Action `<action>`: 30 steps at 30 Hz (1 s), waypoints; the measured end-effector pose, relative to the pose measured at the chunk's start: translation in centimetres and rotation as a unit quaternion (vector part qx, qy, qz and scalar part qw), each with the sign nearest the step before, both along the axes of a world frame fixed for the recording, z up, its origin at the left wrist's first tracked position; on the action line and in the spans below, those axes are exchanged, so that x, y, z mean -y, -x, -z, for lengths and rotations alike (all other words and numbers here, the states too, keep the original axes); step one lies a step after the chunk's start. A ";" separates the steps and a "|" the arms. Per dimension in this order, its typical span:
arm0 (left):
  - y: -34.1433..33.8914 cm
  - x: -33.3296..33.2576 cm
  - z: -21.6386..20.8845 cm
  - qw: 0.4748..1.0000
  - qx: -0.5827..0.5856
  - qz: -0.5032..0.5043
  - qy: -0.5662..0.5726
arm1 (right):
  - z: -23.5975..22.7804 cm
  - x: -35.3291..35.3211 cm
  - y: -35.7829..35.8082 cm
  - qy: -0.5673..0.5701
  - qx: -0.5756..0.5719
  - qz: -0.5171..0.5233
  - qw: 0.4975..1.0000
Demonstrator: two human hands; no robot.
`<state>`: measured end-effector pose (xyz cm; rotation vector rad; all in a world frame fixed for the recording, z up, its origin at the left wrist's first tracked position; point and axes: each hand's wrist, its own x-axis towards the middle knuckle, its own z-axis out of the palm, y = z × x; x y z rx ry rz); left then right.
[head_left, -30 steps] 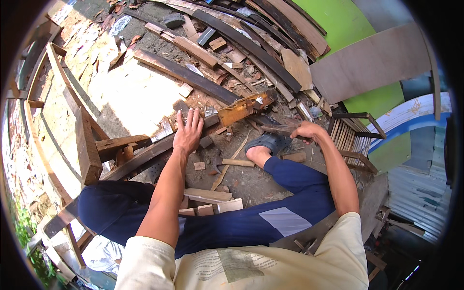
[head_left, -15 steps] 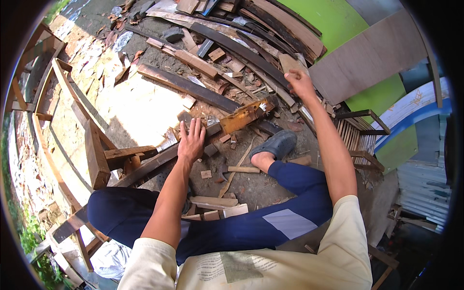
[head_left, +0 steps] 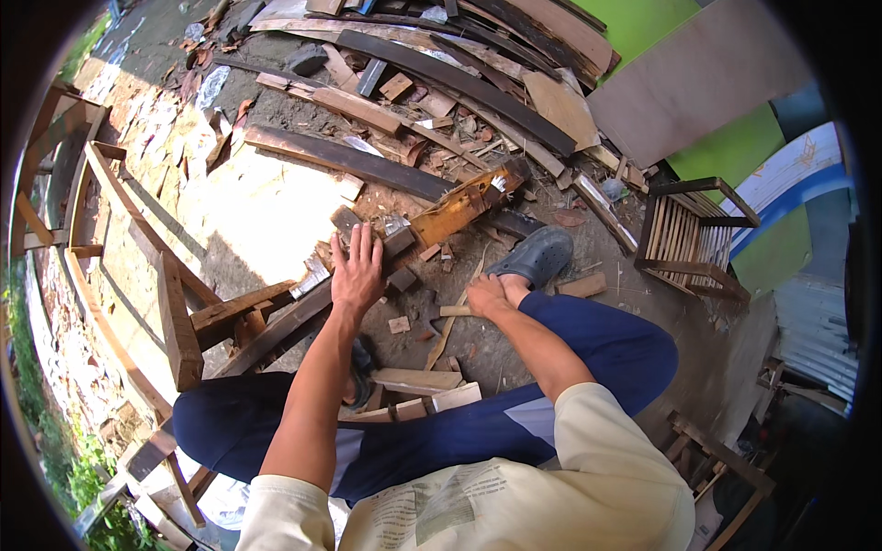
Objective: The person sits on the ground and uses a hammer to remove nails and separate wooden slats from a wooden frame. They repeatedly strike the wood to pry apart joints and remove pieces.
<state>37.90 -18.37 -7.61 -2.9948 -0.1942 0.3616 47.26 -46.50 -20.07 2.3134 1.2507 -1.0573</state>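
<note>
My left hand lies on a long dark wooden beam, its fingers stretched out over the wood. A yellow-brown wooden block sits along the beam's far right end, with a white mark near its tip. Close to my right shoe, my right hand is closed round the end of a hammer's pale wooden handle. The hammer's dark head is toward the left, low over the ground. Small wood offcuts lie around it.
Loose planks and scraps cover the ground ahead. A wooden frame stands at the left. To the right are a slatted wooden rack and a leaning plywood sheet. Cut blocks lie between my legs, near my shoe.
My right hand has come down and left from above the planks to the hammer handle and closed on it. My left hand stays on the beam.
</note>
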 end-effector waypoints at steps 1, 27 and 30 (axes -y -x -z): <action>-0.1 0.0 -0.1 1.000 0.000 -0.001 0.008 | 0.4 0.0 0.9 -0.007 -0.011 -0.024 1.000; -13.3 3.8 2.0 0.984 0.018 -0.040 0.175 | -12.8 -1.2 -9.3 0.070 -0.105 0.332 0.935; -14.9 4.4 2.4 0.989 -0.077 -0.032 0.126 | -13.8 1.1 -12.7 0.065 -0.026 0.365 0.928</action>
